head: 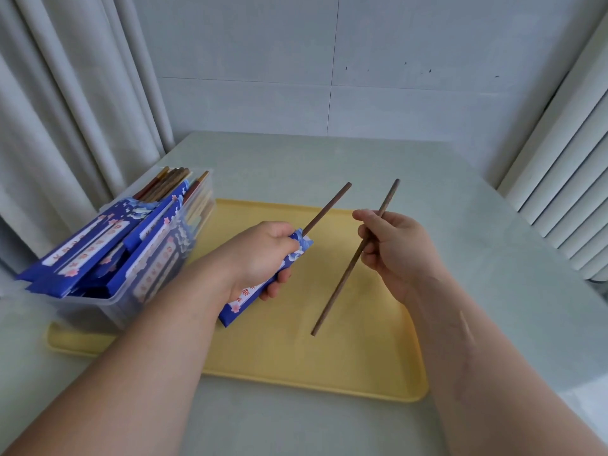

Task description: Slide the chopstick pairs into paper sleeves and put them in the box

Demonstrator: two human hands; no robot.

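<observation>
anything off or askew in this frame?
Pair is split: the sleeve in the left hand has only one chopstick poking out; the second chopstick is loose in the right hand. In the box, stacked sleeves lie slanted, ends past its rim.

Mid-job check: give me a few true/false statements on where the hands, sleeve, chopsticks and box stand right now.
1. The left hand grips a blue patterned paper sleeve with one dark brown chopstick sticking out of its top. True.
2. The right hand is empty. False: it holds a second dark brown chopstick, outside the sleeve.
3. The clear plastic box sits at the left end of the flat yellow tray. True.
4. The box holds nothing yet. False: several blue sleeved pairs lean in it.
</observation>
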